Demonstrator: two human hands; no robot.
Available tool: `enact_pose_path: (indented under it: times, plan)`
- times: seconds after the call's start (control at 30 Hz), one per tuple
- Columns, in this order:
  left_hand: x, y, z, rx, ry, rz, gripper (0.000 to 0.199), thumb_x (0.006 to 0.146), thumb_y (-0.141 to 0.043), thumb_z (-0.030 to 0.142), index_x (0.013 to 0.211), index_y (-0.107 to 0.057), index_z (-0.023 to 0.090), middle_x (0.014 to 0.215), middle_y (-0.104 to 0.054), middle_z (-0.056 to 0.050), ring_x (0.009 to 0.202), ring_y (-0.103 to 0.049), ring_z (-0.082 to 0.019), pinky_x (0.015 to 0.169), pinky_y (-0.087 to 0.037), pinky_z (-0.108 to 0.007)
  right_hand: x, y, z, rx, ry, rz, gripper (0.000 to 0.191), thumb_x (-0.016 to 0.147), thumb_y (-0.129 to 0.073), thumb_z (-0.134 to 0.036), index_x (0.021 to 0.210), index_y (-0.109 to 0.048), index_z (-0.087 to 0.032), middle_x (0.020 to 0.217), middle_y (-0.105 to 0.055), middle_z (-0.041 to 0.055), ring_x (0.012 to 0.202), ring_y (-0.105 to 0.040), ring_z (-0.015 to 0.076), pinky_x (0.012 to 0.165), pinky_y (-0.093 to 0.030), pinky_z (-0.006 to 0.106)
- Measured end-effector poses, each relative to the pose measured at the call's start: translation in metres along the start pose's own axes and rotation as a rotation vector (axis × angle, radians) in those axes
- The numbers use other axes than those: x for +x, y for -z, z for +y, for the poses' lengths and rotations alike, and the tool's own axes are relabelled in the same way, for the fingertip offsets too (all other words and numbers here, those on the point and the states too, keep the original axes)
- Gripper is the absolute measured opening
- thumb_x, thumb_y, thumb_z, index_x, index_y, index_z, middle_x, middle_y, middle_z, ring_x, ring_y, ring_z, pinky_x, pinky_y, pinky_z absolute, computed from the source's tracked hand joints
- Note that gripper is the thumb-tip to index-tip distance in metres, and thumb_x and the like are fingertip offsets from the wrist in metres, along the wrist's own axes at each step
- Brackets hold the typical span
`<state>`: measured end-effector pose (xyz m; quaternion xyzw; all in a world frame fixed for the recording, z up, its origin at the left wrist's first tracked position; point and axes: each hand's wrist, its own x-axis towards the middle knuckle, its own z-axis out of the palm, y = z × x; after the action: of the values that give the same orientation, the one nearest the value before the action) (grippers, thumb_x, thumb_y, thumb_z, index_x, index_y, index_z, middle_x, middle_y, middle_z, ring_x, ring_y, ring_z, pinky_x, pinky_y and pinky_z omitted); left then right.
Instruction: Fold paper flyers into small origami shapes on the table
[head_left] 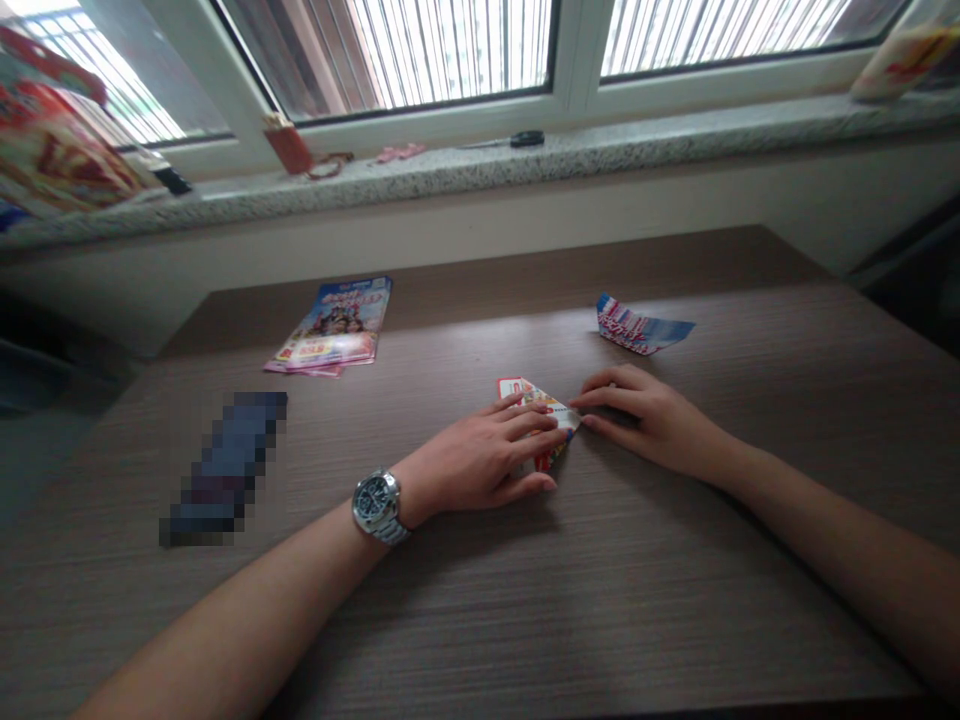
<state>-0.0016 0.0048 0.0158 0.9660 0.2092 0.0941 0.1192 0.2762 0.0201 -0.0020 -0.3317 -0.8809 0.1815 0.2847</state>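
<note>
A folded paper leaflet [559, 412], white with red and yellow print, lies on the table and comes to a point on its right side. My left hand [499, 450] rests over it with the fingers stretched out flat, covering much of the paper. At the pointed corner, my right hand [645, 420] has its thumb and fingertips pinched on the paper. Beyond my right hand sits another folded piece of printed paper [637, 328], blue and red, with its edges raised. A metal wristwatch [377, 505] is on my left wrist.
A stack of colourful leaflets [337, 325] lies at the back left of the brown table [465, 600]. Nearer, a dark pixelated object [229, 465] lies to the left. On the stone sill [450, 172] are a screwdriver [527, 139], a red case [289, 148] and bags.
</note>
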Motion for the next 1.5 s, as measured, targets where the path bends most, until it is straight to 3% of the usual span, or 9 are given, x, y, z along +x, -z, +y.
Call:
enact_pose_path:
  times: [0.27,0.47,0.73,0.97,1.27,1.5]
  plan:
    - [-0.0014,-0.0003,-0.0011,0.038,-0.011,0.003,0.050,0.107,-0.043,0.045,0.149,-0.047,0.020,0.150,-0.054,-0.011,0.147,-0.042,-0.025,0.127,-0.026,-0.046,-0.0035,-0.0011,0.0087,-0.074,0.047,-0.075,0.025,0.099,-0.058,-0.026,0.116,-0.076,-0.029,0.121,-0.068,0.0107,0.112,-0.062,0.0266,0.097,-0.050,0.046]
    - [-0.0016,0.0003,-0.0017,0.086,0.063,0.043,0.050,0.107,-0.041,0.048,0.147,-0.050,0.019,0.150,-0.056,-0.010,0.144,-0.047,-0.024,0.127,-0.023,-0.047,-0.0036,0.0000,0.0074,-0.095,0.066,-0.079,0.025,0.099,-0.059,-0.026,0.116,-0.077,-0.029,0.121,-0.068,0.0102,0.111,-0.061,0.0260,0.096,-0.050,0.045]
    - [-0.0020,0.0001,-0.0023,0.087,0.132,0.023,0.052,0.105,-0.043,0.051,0.147,-0.051,0.021,0.152,-0.053,-0.010,0.140,-0.051,-0.028,0.118,-0.037,-0.048,-0.0036,-0.0027,0.0072,-0.065,0.071,-0.081,0.026,0.098,-0.060,-0.025,0.119,-0.075,-0.030,0.120,-0.069,0.0092,0.110,-0.063,0.0252,0.094,-0.052,0.043]
    - [-0.0024,-0.0007,-0.0036,0.077,0.112,0.006,0.052,0.105,-0.043,0.050,0.147,-0.050,0.021,0.152,-0.053,-0.011,0.138,-0.052,-0.029,0.117,-0.039,-0.049,-0.0023,-0.0021,0.0048,-0.022,0.057,-0.048,0.025,0.097,-0.061,-0.024,0.117,-0.074,-0.029,0.115,-0.070,0.0094,0.107,-0.064,0.0248,0.092,-0.053,0.042]
    - [-0.0014,0.0009,-0.0018,0.042,-0.048,-0.004,0.052,0.105,-0.046,0.047,0.148,-0.050,0.017,0.151,-0.053,-0.013,0.142,-0.048,-0.028,0.123,-0.034,-0.047,-0.0003,-0.0012,0.0054,-0.051,-0.031,0.056,0.020,0.097,-0.061,-0.026,0.113,-0.074,-0.026,0.109,-0.070,0.0098,0.103,-0.065,0.0258,0.090,-0.054,0.043]
    - [0.0001,0.0004,-0.0003,-0.033,-0.085,0.019,0.053,0.102,-0.053,0.048,0.146,-0.051,0.018,0.147,-0.057,-0.014,0.140,-0.051,-0.027,0.123,-0.036,-0.046,-0.0010,-0.0063,0.0082,-0.105,-0.068,0.063,0.030,0.095,-0.064,-0.031,0.124,-0.071,-0.025,0.107,-0.065,0.0108,0.100,-0.061,0.0268,0.087,-0.053,0.044]
